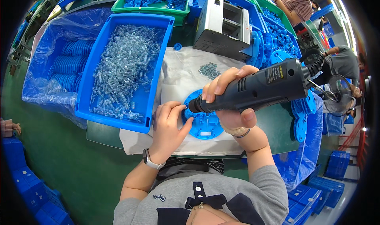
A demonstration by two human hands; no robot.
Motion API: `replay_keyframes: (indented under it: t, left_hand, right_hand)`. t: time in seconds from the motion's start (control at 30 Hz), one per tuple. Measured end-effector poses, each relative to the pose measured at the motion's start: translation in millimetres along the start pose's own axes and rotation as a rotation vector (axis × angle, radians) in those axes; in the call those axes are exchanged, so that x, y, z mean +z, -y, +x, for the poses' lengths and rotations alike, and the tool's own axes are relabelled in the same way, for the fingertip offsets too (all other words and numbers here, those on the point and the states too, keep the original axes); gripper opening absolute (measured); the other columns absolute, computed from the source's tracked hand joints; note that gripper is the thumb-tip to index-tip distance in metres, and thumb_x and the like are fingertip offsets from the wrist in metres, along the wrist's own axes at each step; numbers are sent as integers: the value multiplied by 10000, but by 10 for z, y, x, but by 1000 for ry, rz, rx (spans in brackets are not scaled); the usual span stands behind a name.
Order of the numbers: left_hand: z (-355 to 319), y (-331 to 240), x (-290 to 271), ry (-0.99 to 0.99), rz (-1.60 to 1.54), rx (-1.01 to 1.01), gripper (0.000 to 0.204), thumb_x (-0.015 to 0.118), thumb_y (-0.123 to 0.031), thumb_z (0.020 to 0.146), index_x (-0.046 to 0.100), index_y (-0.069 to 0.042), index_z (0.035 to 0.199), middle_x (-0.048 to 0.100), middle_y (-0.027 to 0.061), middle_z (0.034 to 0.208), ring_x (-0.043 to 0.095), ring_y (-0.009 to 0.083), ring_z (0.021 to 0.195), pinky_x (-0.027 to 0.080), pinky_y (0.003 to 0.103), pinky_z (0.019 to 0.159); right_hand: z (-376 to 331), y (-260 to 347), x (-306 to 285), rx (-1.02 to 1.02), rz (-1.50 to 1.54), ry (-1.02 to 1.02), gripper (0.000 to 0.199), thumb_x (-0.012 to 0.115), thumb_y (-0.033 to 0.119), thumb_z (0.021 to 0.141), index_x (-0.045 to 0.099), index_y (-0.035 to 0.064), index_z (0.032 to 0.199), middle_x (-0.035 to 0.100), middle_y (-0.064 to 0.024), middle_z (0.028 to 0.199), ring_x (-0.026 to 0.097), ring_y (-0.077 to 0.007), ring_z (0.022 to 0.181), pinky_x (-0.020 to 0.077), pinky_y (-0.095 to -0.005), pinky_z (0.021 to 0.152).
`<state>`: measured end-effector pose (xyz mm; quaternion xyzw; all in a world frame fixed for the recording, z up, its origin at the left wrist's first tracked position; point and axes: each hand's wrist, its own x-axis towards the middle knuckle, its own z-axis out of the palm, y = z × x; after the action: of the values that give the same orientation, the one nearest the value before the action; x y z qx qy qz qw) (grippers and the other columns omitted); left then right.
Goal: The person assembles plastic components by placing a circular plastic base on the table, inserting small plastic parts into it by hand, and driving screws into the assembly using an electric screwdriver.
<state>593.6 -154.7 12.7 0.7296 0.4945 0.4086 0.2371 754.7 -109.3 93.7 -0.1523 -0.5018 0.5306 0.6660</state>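
My right hand [229, 94] is wrapped round a black electric screwdriver [273, 84], which lies almost level with its cord at the right end. The screwdriver's nose points left, over the upper left part of a round blue plastic part [204, 124] with raised details. My left hand [168, 124] has its thumb and forefinger closed on the left edge of that part, close to the screwdriver's nose. The bit's tip is hidden by the fingers and the nose. Beyond the round part, a small pile of screws [209, 70] lies on the white cloth [178, 76].
A blue tray [158, 66] of metal springs stands at left, beside a plastic-lined bin [37, 76] of stacked blue discs. A grey metal machine [208, 27] stands at the back, among trays of blue parts. Blue discs [301, 122] hang over the right side. Other people work farther off.
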Motion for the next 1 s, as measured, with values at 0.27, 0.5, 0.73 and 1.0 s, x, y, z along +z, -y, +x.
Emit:
replay_keyframes:
  t: [0.27, 0.5, 0.73, 1.0]
  left_hand:
    - [-4, 3, -3, 0, -7, 0, 350, 784, -120, 718, 654, 6, 1019, 603, 123, 1057, 561, 305, 985, 449, 393, 864]
    - [-4, 1, -12, -2, -7, 9, 361, 783, -125, 720, 644, 14, 1023, 603, 124, 1060, 560, 308, 982, 447, 394, 858]
    - [-7, 13, -7, -5, -18, 15, 349, 774, -130, 729, 638, 18, 1014, 602, 126, 1059, 558, 315, 974, 445, 399, 854]
    - [-13, -8, -24, 9, -30, -12, 346, 765, -136, 736, 643, 3, 1029, 592, 115, 1061, 542, 314, 1008, 431, 411, 890]
  right_hand:
    - [8, 17, 23, -5, -198, 71, 723, 747, 536, 759, 345, 120, 1191, 557, -131, 861, 614, -243, 718, 531, -424, 675]
    - [39, 10, 38, 23, -268, 131, 751, 779, 540, 754, 346, 113, 1194, 566, -123, 860, 617, -236, 740, 528, -415, 701]
    - [38, -86, 63, -14, -97, 106, 725, 808, 326, 713, 343, 55, 1199, 590, -151, 885, 615, -190, 782, 520, -274, 681]
    - [38, -110, 121, 59, -96, 59, 768, 821, 328, 682, 352, 24, 1208, 582, -154, 891, 594, -177, 740, 502, -266, 655]
